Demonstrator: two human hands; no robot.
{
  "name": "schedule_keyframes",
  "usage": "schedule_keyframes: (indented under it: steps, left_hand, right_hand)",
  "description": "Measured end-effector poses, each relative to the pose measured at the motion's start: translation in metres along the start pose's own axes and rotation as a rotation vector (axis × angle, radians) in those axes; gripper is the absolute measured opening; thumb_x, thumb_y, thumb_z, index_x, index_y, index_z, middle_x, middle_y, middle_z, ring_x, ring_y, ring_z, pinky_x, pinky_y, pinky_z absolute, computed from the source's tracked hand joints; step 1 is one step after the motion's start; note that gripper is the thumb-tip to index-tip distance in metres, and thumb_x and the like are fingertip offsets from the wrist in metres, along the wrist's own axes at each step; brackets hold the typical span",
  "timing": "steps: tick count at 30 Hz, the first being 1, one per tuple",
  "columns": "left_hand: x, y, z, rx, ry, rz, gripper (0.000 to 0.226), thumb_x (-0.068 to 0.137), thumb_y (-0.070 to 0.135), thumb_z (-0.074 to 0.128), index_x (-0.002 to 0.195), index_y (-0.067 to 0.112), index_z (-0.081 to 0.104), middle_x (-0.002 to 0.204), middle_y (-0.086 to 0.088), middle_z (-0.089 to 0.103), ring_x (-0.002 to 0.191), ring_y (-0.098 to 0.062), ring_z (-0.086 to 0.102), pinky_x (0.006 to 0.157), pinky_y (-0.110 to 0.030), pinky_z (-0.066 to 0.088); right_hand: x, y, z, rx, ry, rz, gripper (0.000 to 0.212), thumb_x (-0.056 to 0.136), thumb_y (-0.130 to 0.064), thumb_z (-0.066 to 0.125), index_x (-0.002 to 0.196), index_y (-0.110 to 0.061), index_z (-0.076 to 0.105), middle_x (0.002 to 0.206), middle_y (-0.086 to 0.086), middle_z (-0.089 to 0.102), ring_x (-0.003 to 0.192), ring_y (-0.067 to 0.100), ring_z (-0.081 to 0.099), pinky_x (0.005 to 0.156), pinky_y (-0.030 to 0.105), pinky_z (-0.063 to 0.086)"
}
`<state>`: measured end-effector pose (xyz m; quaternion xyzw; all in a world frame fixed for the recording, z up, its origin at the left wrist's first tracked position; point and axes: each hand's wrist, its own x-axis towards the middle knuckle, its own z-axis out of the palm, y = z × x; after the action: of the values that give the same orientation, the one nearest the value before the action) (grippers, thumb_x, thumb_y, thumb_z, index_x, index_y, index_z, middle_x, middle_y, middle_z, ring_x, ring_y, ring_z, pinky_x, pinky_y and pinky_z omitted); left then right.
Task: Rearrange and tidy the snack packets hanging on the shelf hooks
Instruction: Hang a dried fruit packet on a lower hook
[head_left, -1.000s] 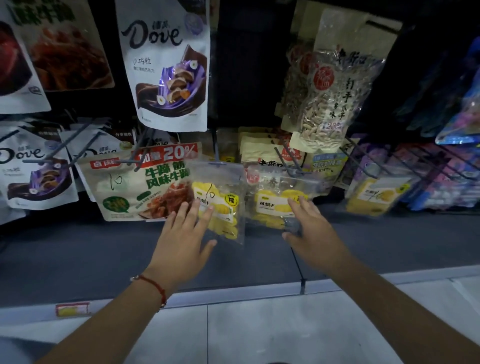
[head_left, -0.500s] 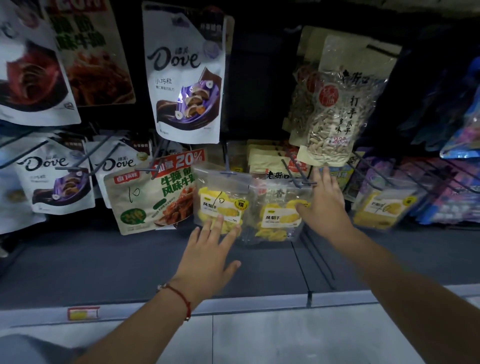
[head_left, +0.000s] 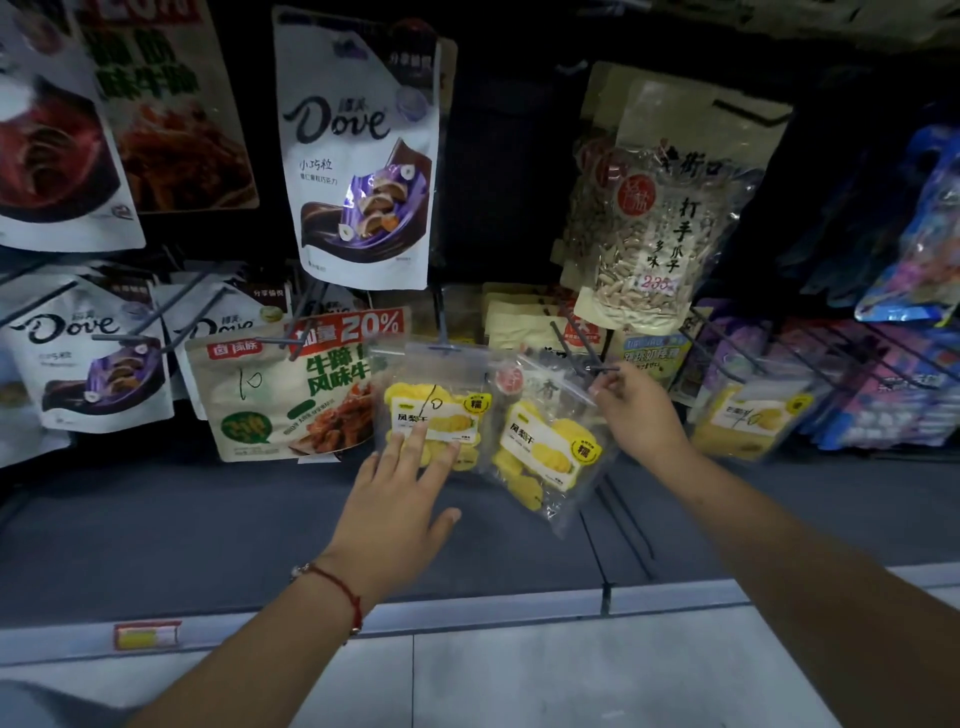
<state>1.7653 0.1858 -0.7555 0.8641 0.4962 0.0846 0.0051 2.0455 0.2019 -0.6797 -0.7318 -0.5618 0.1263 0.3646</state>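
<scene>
- Far left, two white Dove chocolate pouches with purple wrappers printed on them (head_left: 88, 358) hang side by side on dark metal hooks; a larger white Dove pouch (head_left: 363, 156) hangs on the row above, upright, its bottom edge just over the lower row.
- Next right, a cream and green foil snack pouch with a red "20%" banner (head_left: 291, 389) hangs slightly tilted; its right edge tucks behind the neighbouring clear packet.
- The left hand (head_left: 400, 499), a red string bracelet on its wrist, reaches up with fingers straight and spread; its fingertips press on the lower front of a clear plastic packet of yellow dried pineapple with a yellow label (head_left: 434, 410); that packet hangs upright from a thin hook (head_left: 441, 322), long axis vertical.
- Just beside it, a second clear pineapple packet (head_left: 545, 447) is tilted, top toward the upper right, bottom corner toward the lower right; its left edge touches the first packet.
- The right hand (head_left: 639, 410) pinches this tilted packet's top right corner between thumb and curled fingers, close to the tip of a dark hook (head_left: 582, 348); whether the packet sits on that hook I cannot tell.
- Above the right hand, a clear bag of pale seeds with a red round seal (head_left: 660, 223) hangs low, crowding the hooks.
- Further right, another yellow fruit packet (head_left: 748, 421) hangs beside blurred purple and blue packs (head_left: 883, 384).
- Below everything lies the grey shelf board (head_left: 182, 525).
</scene>
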Motion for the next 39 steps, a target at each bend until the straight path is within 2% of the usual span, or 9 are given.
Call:
schedule_keyframes:
  steps: [4, 11, 18, 22, 26, 29, 33, 36, 39]
  left_hand:
    - [0.005, 0.0, -0.006, -0.033, 0.012, -0.005, 0.07, 0.1, 0.054, 0.036, 0.156, 0.033, -0.001, 0.164, -0.008, -0.01, 0.151, -0.03, -0.004, 0.121, -0.045, 0.009]
    - [0.007, 0.007, -0.016, -0.054, 0.044, 0.025, 0.068, 0.1, 0.053, 0.034, 0.156, 0.032, -0.001, 0.164, -0.008, -0.007, 0.151, -0.028, -0.002, 0.122, -0.043, 0.01]
    - [-0.002, 0.005, -0.023, -0.137, 0.047, 0.144, 0.066, 0.099, 0.055, 0.036, 0.155, 0.034, 0.008, 0.163, 0.0, 0.015, 0.149, -0.021, 0.014, 0.119, -0.039, 0.019]
    - [-0.008, 0.009, -0.032, -0.242, 0.011, 0.212, 0.062, 0.091, 0.064, 0.03, 0.141, 0.032, 0.043, 0.131, 0.007, 0.059, 0.121, -0.014, 0.051, 0.099, -0.033, 0.041]
    - [-0.005, 0.001, -0.037, -0.391, 0.155, 0.089, 0.023, 0.099, 0.044, 0.047, 0.1, 0.028, 0.062, 0.087, 0.016, 0.061, 0.086, -0.01, 0.06, 0.067, -0.028, 0.043]
    - [-0.002, -0.014, -0.041, -0.437, 0.197, 0.012, 0.017, 0.099, 0.039, 0.05, 0.094, 0.029, 0.063, 0.082, 0.014, 0.063, 0.077, -0.008, 0.059, 0.064, -0.03, 0.046]
    - [0.004, -0.028, -0.038, -0.426, 0.304, -0.033, 0.013, 0.097, 0.031, 0.056, 0.091, 0.026, 0.067, 0.087, 0.008, 0.069, 0.084, -0.014, 0.062, 0.066, -0.034, 0.049]
    - [0.011, -0.034, -0.036, -0.362, 0.347, -0.052, 0.015, 0.096, 0.03, 0.057, 0.09, 0.024, 0.069, 0.088, 0.006, 0.069, 0.088, -0.019, 0.06, 0.068, -0.035, 0.049]
    - [0.019, -0.041, -0.039, -0.377, 0.408, -0.059, 0.015, 0.095, 0.026, 0.059, 0.087, 0.022, 0.071, 0.093, 0.004, 0.071, 0.093, -0.023, 0.06, 0.077, -0.037, 0.049]
  right_hand:
    - [-0.015, -0.004, -0.012, 0.047, -0.013, -0.002, 0.008, 0.097, -0.021, 0.056, 0.092, -0.015, 0.056, 0.076, -0.002, 0.058, 0.064, 0.011, 0.051, 0.053, 0.023, 0.034]
    - [-0.059, 0.003, -0.022, 0.01, -0.124, -0.007, 0.011, 0.096, -0.023, 0.058, 0.085, -0.019, 0.057, 0.084, 0.007, 0.065, 0.079, 0.026, 0.062, 0.064, 0.033, 0.046]
    - [-0.094, -0.011, -0.01, -0.12, -0.298, -0.09, 0.014, 0.094, -0.026, 0.059, 0.081, -0.03, 0.057, 0.082, -0.008, 0.065, 0.08, 0.006, 0.06, 0.072, 0.037, 0.052]
    - [-0.102, -0.031, 0.006, -0.081, -0.309, -0.191, 0.012, 0.09, -0.027, 0.061, 0.079, -0.03, 0.057, 0.077, -0.008, 0.064, 0.075, 0.006, 0.06, 0.072, 0.041, 0.052]
    - [-0.098, -0.051, 0.023, -0.062, -0.34, -0.252, 0.011, 0.091, -0.03, 0.06, 0.082, -0.032, 0.056, 0.081, -0.011, 0.062, 0.079, 0.004, 0.058, 0.072, 0.04, 0.053]
    - [-0.091, -0.07, 0.03, -0.059, -0.234, -0.433, 0.011, 0.093, -0.029, 0.06, 0.102, -0.034, 0.057, 0.109, -0.014, 0.055, 0.103, 0.001, 0.052, 0.087, 0.029, 0.046]
    - [-0.071, -0.092, 0.039, -0.378, 0.011, -0.839, 0.057, 0.088, -0.022, 0.064, 0.142, -0.024, 0.045, 0.152, 0.004, 0.037, 0.139, 0.026, 0.034, 0.112, 0.042, 0.029]
    - [-0.049, -0.102, 0.047, -0.607, 0.034, -0.918, 0.075, 0.08, -0.011, 0.069, 0.148, -0.02, 0.039, 0.153, 0.007, 0.038, 0.14, 0.033, 0.034, 0.111, 0.048, 0.032]
    - [-0.031, -0.109, 0.04, -0.477, 0.006, -0.881, 0.056, 0.088, -0.013, 0.065, 0.141, -0.02, 0.05, 0.135, 0.002, 0.059, 0.124, 0.025, 0.053, 0.1, 0.041, 0.046]
